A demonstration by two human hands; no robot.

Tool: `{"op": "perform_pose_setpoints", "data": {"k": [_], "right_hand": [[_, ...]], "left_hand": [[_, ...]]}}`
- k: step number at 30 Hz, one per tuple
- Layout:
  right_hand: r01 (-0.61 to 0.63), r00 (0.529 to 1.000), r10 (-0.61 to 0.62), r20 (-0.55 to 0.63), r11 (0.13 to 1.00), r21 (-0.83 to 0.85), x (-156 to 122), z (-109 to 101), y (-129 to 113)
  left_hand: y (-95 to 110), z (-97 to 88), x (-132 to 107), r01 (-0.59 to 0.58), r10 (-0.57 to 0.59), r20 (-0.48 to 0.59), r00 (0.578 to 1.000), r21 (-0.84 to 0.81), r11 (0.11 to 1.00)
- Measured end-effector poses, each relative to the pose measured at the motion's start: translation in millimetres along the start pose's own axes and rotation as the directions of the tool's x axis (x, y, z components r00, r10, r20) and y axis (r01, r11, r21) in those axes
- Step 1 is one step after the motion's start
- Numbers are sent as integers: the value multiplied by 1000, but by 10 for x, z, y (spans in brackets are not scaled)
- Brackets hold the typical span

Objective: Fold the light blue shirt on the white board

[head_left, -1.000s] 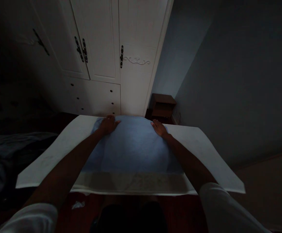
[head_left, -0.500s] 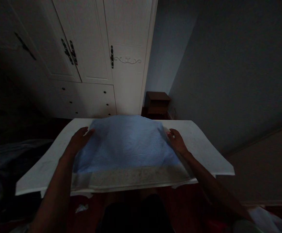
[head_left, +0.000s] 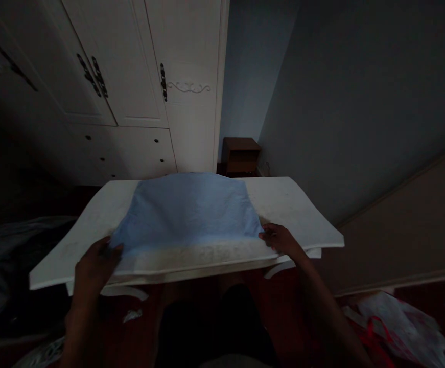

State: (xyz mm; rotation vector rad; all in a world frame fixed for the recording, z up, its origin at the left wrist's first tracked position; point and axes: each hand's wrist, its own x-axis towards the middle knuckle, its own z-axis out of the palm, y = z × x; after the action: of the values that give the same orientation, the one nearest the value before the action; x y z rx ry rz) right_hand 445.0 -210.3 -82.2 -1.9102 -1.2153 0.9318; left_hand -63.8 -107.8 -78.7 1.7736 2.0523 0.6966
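A light blue cloth point(head_left: 191, 209) lies spread over the middle of a white table point(head_left: 287, 204), its far edge reaching the table's back edge. My left hand point(head_left: 96, 265) is at the cloth's near left corner, thumb and fingers closed on it. At the near right corner, my right hand point(head_left: 279, 239) pinches the cloth between thumb and fingers. The cloth's near edge runs between both hands, with a pale, stained strip of surface in front of it. Dim light makes the fingertips hard to see.
A white wardrobe point(head_left: 195, 122) with dark handles stands behind the table. A small brown cabinet point(head_left: 241, 148) sits near the grey wall point(head_left: 345, 102). Dark clothes point(head_left: 0, 255) are heaped at left, and a plastic bag point(head_left: 402, 322) lies on the floor at right.
Both hands have come down from the cloth's sides to its near corners and closed there. The cloth's near corners are drawn in and its near edge is straighter. The view has shifted slightly.
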Motion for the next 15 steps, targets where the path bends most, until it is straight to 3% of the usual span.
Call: {"op": "perform_pose_setpoints", "data": {"k": [3,11,13,15], "right_hand": [[-10,1000,10,1,1000,0,10,-48,-19],[36,985,1,170,975,-217,18,-271,-98],[108,991,-76,107,937,-333,33,-288,-111],[161,980,-194,-31,882,-443,38,-285,-144]], "left_hand": [[43,-71,7,74,-81,-96,992,-74,995],[15,-141,24,76,-87,-119,989,-90,993],[67,-141,-9,64,-70,-143,987,-42,997],[156,-146,-46,23,-16,-241,970,27,999]]}}
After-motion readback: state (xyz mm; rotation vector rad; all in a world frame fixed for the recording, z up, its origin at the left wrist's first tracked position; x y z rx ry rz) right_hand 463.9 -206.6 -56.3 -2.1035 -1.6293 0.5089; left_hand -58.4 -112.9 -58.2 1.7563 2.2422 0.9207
